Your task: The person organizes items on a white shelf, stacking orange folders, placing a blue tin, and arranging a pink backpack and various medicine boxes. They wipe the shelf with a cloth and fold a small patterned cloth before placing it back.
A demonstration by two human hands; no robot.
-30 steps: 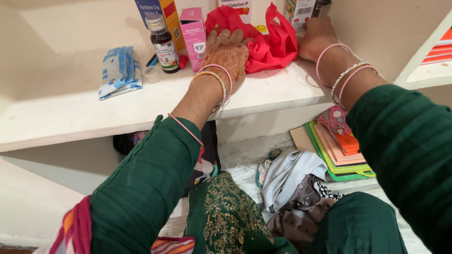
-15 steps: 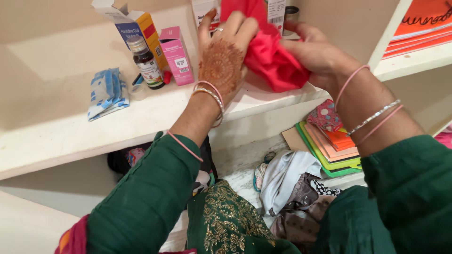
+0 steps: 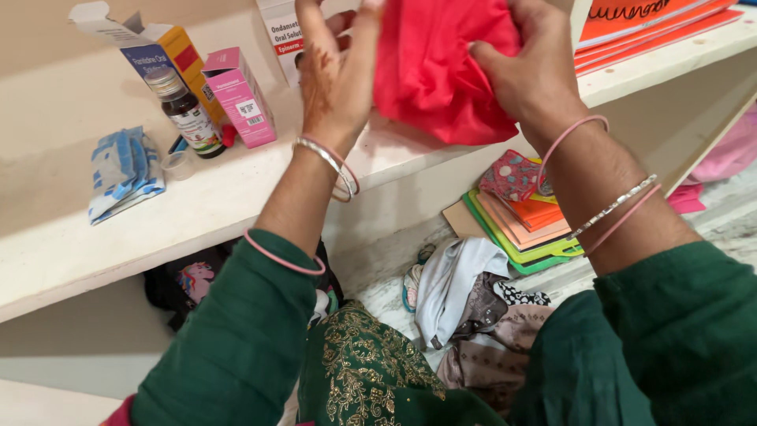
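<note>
A red cloth (image 3: pixel 441 71) was held bunched between both hands, lifted clear of the shelf (image 3: pixel 236 197) and in front of its right end, so that the fabric hung free rather than resting on the surface. The left hand (image 3: pixel 335 79) was closed on the cloth's left edge, fingers pressed along the fold, and the right hand (image 3: pixel 524 67) was clamped on its right side with the thumb laid across the front; held from two sides like this, the bundle was kept gathered. On the shelf behind, a brown bottle (image 3: pixel 185 114) stood upright near the back, with a pink box (image 3: pixel 240 95) just beside it and a blue and orange box (image 3: pixel 154 47) leaning behind; a blue and white packet (image 3: pixel 122 170) lay flat towards the left end, near the front edge. Below, a stack of coloured sheets (image 3: pixel 524 225) lay flat beside a heap of clothes (image 3: pixel 473 308). The top of the cloth and the fingertips were cut off by the frame's upper edge, so its full shape could not be told. A white box (image 3: pixel 280 35) behind the left hand was largely hidden.
</note>
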